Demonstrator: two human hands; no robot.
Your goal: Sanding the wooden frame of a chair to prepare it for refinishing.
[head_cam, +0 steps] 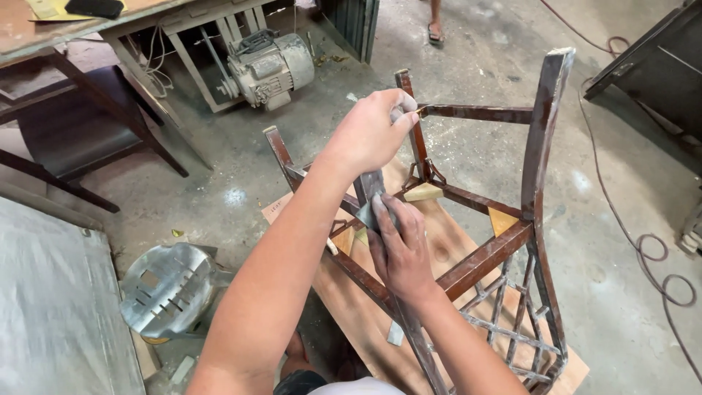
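Head view, looking down: upturned wooden chair frame (512,241) lies on a plywood board (453,241) on the concrete floor, legs pointing up & away. Left hand (373,132) is fisted round a leg top w/ fingers pressed together. Right hand (401,249) sits lower & nearer, fingers flat, pressing a grey sanding pad (369,212) onto the rail; rail's long axis runs diagonally.

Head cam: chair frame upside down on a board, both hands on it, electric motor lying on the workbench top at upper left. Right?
Not quite. The electric motor sits on the floor under the workbench, not on top, as the head view shows. The chair frame is upside down on the board, with the left hand and right hand on it.
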